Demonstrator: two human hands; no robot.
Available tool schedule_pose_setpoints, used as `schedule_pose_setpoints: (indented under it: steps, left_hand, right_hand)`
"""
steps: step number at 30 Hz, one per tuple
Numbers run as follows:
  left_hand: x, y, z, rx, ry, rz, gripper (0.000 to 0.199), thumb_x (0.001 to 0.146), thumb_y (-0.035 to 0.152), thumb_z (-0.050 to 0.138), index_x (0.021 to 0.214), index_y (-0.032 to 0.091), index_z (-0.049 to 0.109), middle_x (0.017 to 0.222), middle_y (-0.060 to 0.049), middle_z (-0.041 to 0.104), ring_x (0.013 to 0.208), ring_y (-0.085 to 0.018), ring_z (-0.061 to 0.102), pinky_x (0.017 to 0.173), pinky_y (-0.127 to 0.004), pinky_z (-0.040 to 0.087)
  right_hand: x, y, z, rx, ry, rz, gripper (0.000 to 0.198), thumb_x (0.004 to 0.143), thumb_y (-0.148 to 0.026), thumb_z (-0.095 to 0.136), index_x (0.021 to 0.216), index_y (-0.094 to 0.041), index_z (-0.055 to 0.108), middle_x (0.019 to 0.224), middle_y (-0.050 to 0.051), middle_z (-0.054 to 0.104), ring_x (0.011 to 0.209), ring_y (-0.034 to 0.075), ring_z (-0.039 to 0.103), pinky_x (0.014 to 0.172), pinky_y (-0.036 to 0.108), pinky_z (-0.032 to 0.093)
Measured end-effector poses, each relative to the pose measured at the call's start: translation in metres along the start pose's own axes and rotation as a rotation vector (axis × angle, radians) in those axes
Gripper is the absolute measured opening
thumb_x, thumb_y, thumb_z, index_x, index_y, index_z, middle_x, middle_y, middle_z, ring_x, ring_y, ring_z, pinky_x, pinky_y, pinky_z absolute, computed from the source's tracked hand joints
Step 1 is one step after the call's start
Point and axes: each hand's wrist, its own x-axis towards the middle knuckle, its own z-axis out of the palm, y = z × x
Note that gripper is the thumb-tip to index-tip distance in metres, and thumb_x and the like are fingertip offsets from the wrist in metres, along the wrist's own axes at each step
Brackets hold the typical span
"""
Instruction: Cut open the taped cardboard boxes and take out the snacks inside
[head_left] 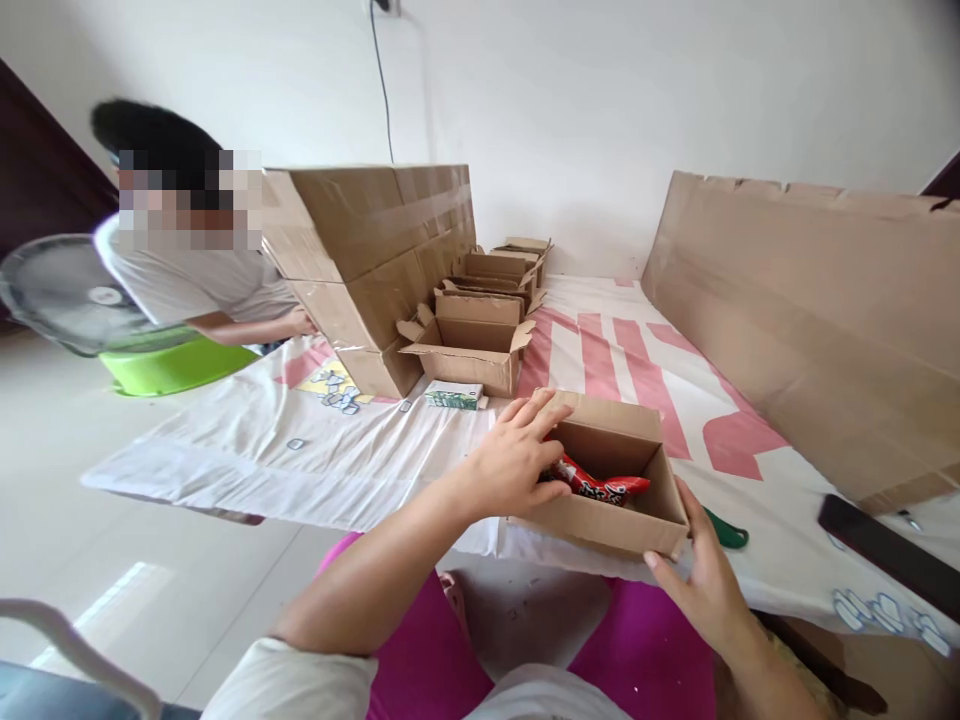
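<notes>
Biggest thing in shot, the long cardboard sheet (817,330) leaning along the right; across from it the tall taped carton (367,260) standing on the striped cloth (622,350) that covers the surface, a co-worker's hand (300,322) just beside its far side; then a row of open empty boxes (472,340) running back toward the wall; a fan (67,290) and a green basin (169,365) off to the left on the floor; and now the one in play, the small open box (607,480), sitting at the near edge of the surface, partly overhanging the lap; the left hand (510,462) lies over its near-left wall, fingers spread apart and reaching down inside; the right hand (701,580) braces the front right corner, fingers apart, thumb pressed flat on the cardboard, not clamped round anything; inside, a red snack packet (596,483) lies flat on the bottom, touching the left fingertips; it looks light, soft and crinkly, likely slippery film, so best pinched by an end seam; the box looks light and stiff, best held by its walls; smallest, a green-printed little carton (454,396) near the empty boxes.
</notes>
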Motion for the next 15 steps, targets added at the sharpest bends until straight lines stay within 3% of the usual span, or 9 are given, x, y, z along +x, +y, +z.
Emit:
schedule_pose_setpoints:
  steps: [3, 6, 8, 10, 12, 15]
  left_hand:
    - [-0.018, -0.014, 0.004, 0.039, 0.122, -0.173, 0.013, 0.084, 0.028, 0.06, 0.094, 0.02, 0.063, 0.117, -0.011, 0.063, 0.11, -0.029, 0.059, 0.096, -0.045, 0.046]
    - [-0.043, -0.034, 0.015, -0.037, 0.269, -0.423, 0.011, 0.084, 0.03, 0.057, 0.09, 0.021, 0.06, 0.089, -0.006, 0.067, 0.084, -0.023, 0.064, 0.077, -0.035, 0.05]
    - [-0.053, -0.045, 0.023, -0.15, 0.274, -0.578, 0.016, 0.084, 0.037, 0.058, 0.084, 0.021, 0.061, 0.08, -0.003, 0.068, 0.076, -0.021, 0.064, 0.069, -0.032, 0.049]
    - [-0.056, -0.052, 0.03, -0.237, 0.163, -0.608, 0.02, 0.087, 0.039, 0.054, 0.081, 0.022, 0.063, 0.079, -0.002, 0.071, 0.076, -0.02, 0.066, 0.067, -0.03, 0.049]
    - [-0.05, -0.057, 0.033, -0.222, -0.016, -0.515, 0.019, 0.088, 0.029, 0.049, 0.083, 0.022, 0.066, 0.086, -0.003, 0.073, 0.082, -0.02, 0.067, 0.071, -0.03, 0.049]
    - [-0.034, -0.061, 0.031, -0.13, -0.2, -0.408, 0.016, 0.079, 0.015, 0.052, 0.078, 0.02, 0.067, 0.087, -0.006, 0.074, 0.084, -0.023, 0.069, 0.074, -0.032, 0.05]
  right_hand:
    - [0.003, -0.008, -0.012, -0.105, 0.014, -0.098, 0.077, 0.087, -0.035, 0.057, 0.153, -0.025, 0.019, 0.157, 0.012, 0.029, 0.143, 0.033, 0.031, 0.114, 0.057, 0.033]
    - [0.009, -0.015, -0.021, -0.211, -0.024, -0.226, 0.054, 0.089, -0.034, 0.053, 0.141, -0.026, 0.042, 0.154, 0.011, 0.035, 0.139, 0.033, 0.037, 0.111, 0.054, 0.039]
    - [0.015, -0.017, -0.023, -0.267, -0.025, -0.264, 0.033, 0.09, -0.036, 0.053, 0.121, -0.026, 0.056, 0.146, 0.011, 0.044, 0.133, 0.033, 0.046, 0.105, 0.051, 0.045]
    - [0.022, -0.019, -0.022, -0.305, 0.012, -0.276, 0.019, 0.09, -0.038, 0.054, 0.104, -0.025, 0.059, 0.131, 0.012, 0.057, 0.125, 0.033, 0.053, 0.097, 0.049, 0.049]
    - [0.026, -0.019, -0.02, -0.338, 0.035, -0.279, 0.016, 0.09, -0.04, 0.054, 0.095, -0.025, 0.058, 0.122, 0.012, 0.061, 0.121, 0.034, 0.056, 0.093, 0.048, 0.051]
    - [0.028, -0.021, -0.016, -0.37, 0.057, -0.28, 0.018, 0.091, -0.042, 0.052, 0.096, -0.025, 0.057, 0.126, 0.013, 0.06, 0.118, 0.033, 0.059, 0.092, 0.048, 0.051]
